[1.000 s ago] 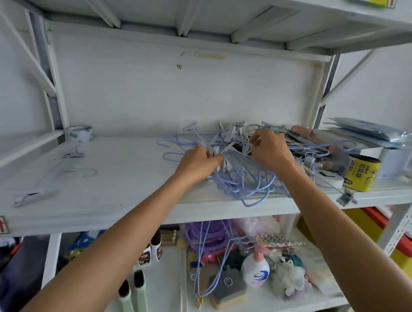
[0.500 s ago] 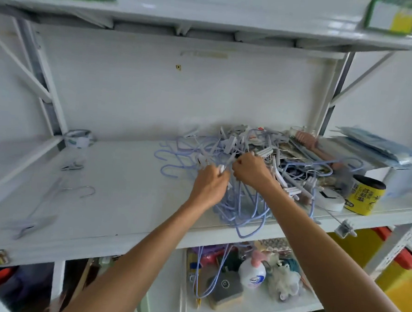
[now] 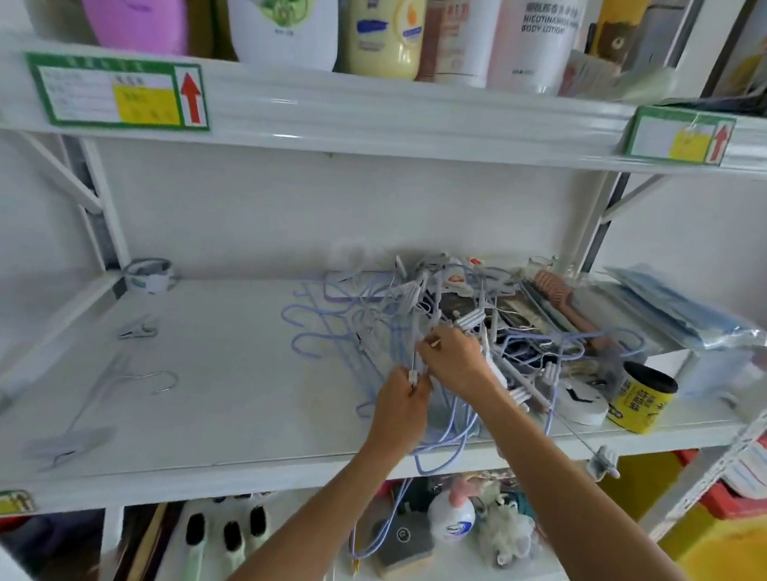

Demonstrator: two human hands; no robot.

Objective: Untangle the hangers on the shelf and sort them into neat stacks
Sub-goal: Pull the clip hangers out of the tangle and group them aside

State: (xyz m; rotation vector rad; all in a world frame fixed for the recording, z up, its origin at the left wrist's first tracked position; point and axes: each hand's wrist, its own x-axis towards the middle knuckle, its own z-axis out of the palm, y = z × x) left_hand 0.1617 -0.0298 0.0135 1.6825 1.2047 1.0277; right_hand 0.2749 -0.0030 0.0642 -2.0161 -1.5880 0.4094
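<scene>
White shelf (image 3: 215, 370) carries tangled hangers (image 3: 352, 329); my left hand (image 3: 399, 414) pinches a clip (image 3: 412, 375), my right hand (image 3: 453, 362), just beside, pinches into the hangers.

The tangled hangers (image 3: 416, 319) are pale blue, some with white clips (image 3: 470, 319). The shelf (image 3: 231, 393) is plain white. The can (image 3: 644, 407) is yellow with black print and a black lid. The label (image 3: 117, 93) has a green border, a yellow patch and a red arrow. Above stand a purple bottle (image 3: 134, 5) and a cream-yellow bottle (image 3: 386, 25). The hairbrush (image 3: 554, 294) is pink.
</scene>
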